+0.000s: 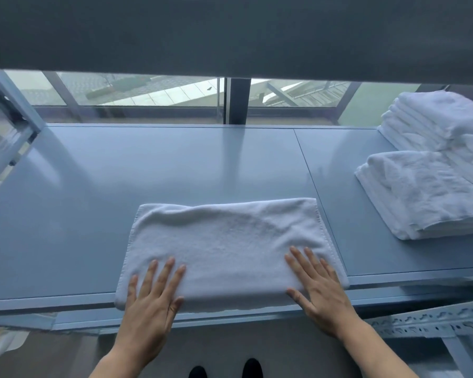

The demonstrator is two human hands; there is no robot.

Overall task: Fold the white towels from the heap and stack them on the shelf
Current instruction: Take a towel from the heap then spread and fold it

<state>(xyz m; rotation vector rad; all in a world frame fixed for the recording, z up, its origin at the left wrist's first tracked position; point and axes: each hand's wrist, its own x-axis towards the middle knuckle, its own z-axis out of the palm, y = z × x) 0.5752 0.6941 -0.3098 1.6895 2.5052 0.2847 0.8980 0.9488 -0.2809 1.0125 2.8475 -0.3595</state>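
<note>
A white towel, folded into a wide rectangle, lies flat on the grey-blue shelf, its near edge hanging slightly over the shelf's front. My left hand rests palm down on the towel's near left corner, fingers spread. My right hand presses flat on the near right corner, fingers apart. Neither hand grips the cloth. At the right end of the shelf stand two stacks of folded white towels: a lower stack in front and a taller stack behind it.
A grey roller blind hangs above the shelf, with a window and its dark post behind. Metal shelf uprights stand at the left. A perforated metal rail sits at the lower right. Shoe tips show on the floor below.
</note>
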